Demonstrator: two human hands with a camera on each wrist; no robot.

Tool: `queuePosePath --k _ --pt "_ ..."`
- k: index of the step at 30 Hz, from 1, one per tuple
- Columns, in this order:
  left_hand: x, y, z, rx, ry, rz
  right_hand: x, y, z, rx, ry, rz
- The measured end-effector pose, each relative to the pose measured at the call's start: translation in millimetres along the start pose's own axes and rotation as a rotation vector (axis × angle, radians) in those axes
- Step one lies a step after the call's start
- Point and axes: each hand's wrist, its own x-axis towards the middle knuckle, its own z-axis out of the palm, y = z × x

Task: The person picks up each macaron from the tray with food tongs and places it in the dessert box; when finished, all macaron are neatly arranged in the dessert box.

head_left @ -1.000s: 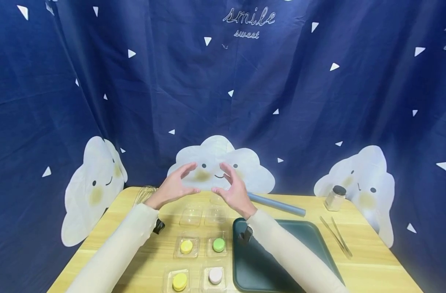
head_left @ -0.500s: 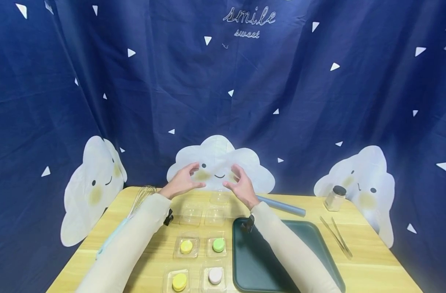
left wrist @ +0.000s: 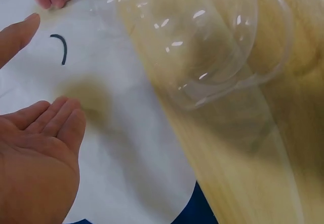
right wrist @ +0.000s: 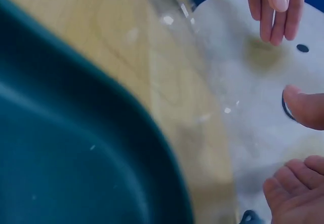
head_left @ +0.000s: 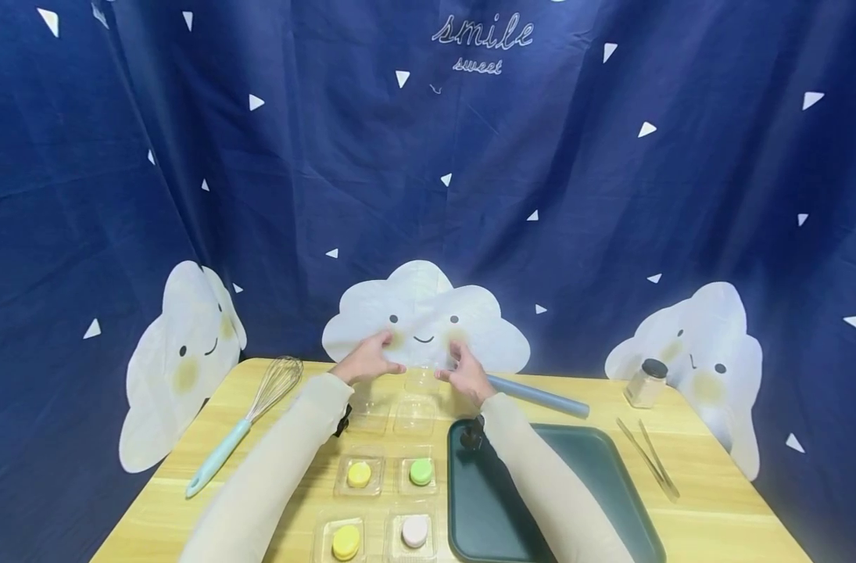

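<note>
Clear plastic container, thin-walled, lies far, between my left hand and right hand; both gape, thumbs apart from fingers, gripping nothing. Nearer, I count four smooth round macarons, two yellow, one green, one pale pink, in four clear boxes. One dark tray lies right; one wire whisk, left.

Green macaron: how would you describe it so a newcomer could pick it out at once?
In the head view, find the dark tray on the wooden table. Just left of its far half sits a clear box holding the green macaron. Beside two yellow macarons and a pale pink one, it alone is green.
</note>
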Motion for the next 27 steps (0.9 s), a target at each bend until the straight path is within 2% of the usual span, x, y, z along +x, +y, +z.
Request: queuePosePath --k 8,13,17,22,27 --pt "-2.6 2.1 11.5 0.075 -0.061 -0.048 -2.1 10.4 3.9 -0.065 -0.076 0.004" --pt "-1.5 4.8 17.8 0.113 -0.105 -0.059 -3.7 11.5 7.2 -0.053 -0.107 0.016" --pt "0.6 6.6 22.7 0.112 -0.139 -0.092 -2.2 12.5 9.5 -0.043 -0.119 0.016" --pt "0.5 7.6 28.9 0.115 -0.154 -0.145 0.9 13.3 12.5 -0.078 -0.125 0.001" --pt "2.0 10.3 33.1 0.161 -0.158 -0.146 2.8 12.8 16.0 -0.142 -0.121 -0.015"
